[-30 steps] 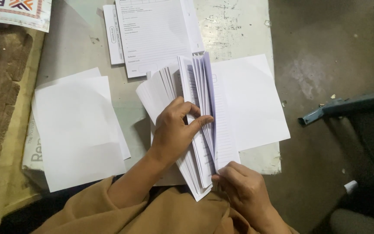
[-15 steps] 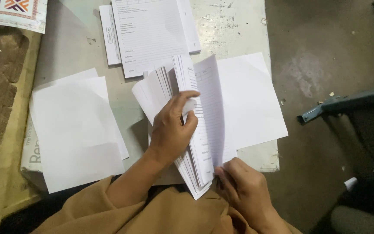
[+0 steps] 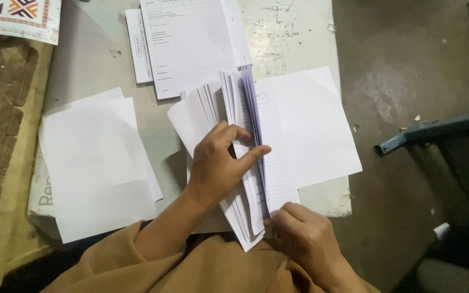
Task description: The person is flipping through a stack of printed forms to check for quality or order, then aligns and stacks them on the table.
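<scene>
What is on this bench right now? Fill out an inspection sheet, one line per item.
Surface: grey worn table top, scuffed and stained, with a brown mat to its left.
Job's things: fanned stack of lined sheets, leaves standing up at the middle; blank white sheet lying flat to its right.
Clutter: pile of blank paper at left; printed forms at the top; patterned card in the top left corner.
Hands: left hand spread on the stack, fingers parting the leaves; right hand pinching the near bottom edge.
Cables: nothing seen.
Surroundings: bare concrete floor at right, grey metal bar lying across it.
</scene>
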